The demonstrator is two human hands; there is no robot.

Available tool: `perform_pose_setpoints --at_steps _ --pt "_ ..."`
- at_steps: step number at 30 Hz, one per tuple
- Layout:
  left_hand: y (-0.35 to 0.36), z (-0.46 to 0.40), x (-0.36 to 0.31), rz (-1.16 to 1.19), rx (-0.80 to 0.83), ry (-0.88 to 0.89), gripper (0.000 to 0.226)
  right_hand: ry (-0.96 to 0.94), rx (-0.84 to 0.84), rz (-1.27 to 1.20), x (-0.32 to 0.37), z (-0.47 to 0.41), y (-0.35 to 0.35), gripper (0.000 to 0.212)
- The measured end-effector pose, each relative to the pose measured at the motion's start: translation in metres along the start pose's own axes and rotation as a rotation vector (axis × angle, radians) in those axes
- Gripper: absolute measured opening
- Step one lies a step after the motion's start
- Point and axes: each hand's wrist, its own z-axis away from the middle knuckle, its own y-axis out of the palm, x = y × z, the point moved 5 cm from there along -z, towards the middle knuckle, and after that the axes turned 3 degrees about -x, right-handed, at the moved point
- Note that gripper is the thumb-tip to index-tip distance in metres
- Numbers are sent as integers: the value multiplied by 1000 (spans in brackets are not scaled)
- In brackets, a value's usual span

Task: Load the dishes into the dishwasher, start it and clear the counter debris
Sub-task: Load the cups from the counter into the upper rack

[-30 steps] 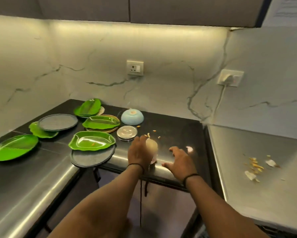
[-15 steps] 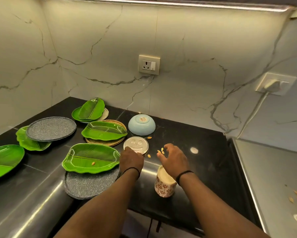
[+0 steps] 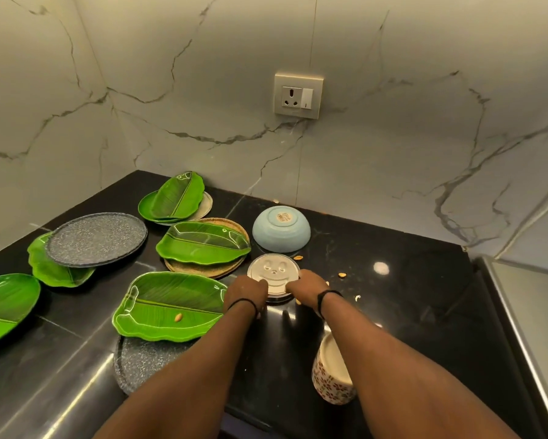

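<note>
A small steel plate with a smiley face (image 3: 273, 274) lies upside down on the black counter (image 3: 409, 305). My left hand (image 3: 245, 294) holds its near left edge and my right hand (image 3: 306, 288) holds its near right edge. A floral cup (image 3: 331, 375) stands by the counter's front edge, under my right forearm. Bits of nut debris (image 3: 341, 275) lie scattered right of the steel plate. One nut piece (image 3: 178, 317) rests on the nearest green leaf plate (image 3: 168, 305).
An upturned light blue bowl (image 3: 280, 229) sits behind the steel plate. Several green leaf plates (image 3: 203, 242), grey speckled plates (image 3: 97, 239) and a brown plate (image 3: 234, 228) cover the counter's left side. A steel surface (image 3: 532, 312) adjoins on the right. A wall socket (image 3: 298, 96) is above.
My right hand has moved left from the debris onto the steel plate's edge. My left hand has closed on the plate's other side. The view has moved closer and tilted down.
</note>
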Motion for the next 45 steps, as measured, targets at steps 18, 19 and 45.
perform_pose_setpoints --at_steps 18,19,45 --pt "-31 121 -108 701 188 364 18 167 -163 -1040 -46 101 -105 33" --pt "-29 140 -122 673 233 417 20 159 -200 -1051 -55 116 -118 32" --pt "379 628 -72 -258 879 711 4 870 -927 -820 -564 625 -137 20"
